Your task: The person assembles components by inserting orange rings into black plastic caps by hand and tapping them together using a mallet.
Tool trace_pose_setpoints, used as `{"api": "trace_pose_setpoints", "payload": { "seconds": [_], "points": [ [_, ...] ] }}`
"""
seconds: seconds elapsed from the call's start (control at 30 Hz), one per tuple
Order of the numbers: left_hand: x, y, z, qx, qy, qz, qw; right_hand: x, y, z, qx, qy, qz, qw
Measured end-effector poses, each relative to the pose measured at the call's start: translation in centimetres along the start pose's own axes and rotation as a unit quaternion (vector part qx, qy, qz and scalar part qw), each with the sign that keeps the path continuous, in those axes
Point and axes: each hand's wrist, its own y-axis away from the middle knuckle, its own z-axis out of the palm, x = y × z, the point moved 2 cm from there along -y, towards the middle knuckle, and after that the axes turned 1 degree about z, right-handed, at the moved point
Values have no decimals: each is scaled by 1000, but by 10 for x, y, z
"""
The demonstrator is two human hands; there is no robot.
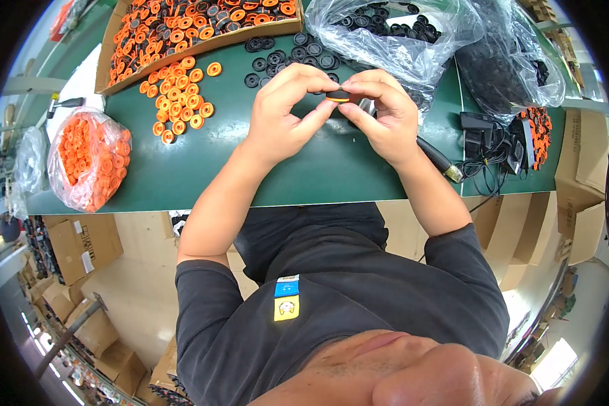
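Observation:
Between the fingertips of both hands is a small round disc (337, 96), black on top with an orange lower edge. My left hand (292, 108) pinches it from the left with thumb and forefinger. From the other side my right hand (380, 111) grips it the same way. Beyond my left hand lie loose black discs (275, 59) on the green table. Farther left is a spread of loose orange discs (181, 98). A dark-handled tool (436, 157) with a metal end lies by my right wrist, partly hidden behind it.
A cardboard tray (203, 46) full of orange-and-black discs stands at the back left. Clear bags of black parts (399, 30) lie at the back right. A bag of orange parts (91, 159) sits at the left edge. Black adapters with cables (487, 145) lie at the right.

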Motion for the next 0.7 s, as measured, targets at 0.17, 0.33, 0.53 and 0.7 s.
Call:
{"api": "trace_pose_setpoints", "payload": {
  "seconds": [0.17, 0.33, 0.53, 0.7],
  "points": [
    [4, 0, 2, 3, -28, 40, 999, -6, -1, -2, -1, 74, -27, 997],
    [6, 3, 4, -5, -30, 66, 997, -12, -4, 1, 0, 97, -61, 993],
    [7, 4, 7, 3, -50, 97, 994, -13, -1, -1, -3, 108, -69, 992],
    [7, 9, 11, 24, -47, 103, 993, -14, 3, -3, -24, 92, -51, 994]
  ]
}}
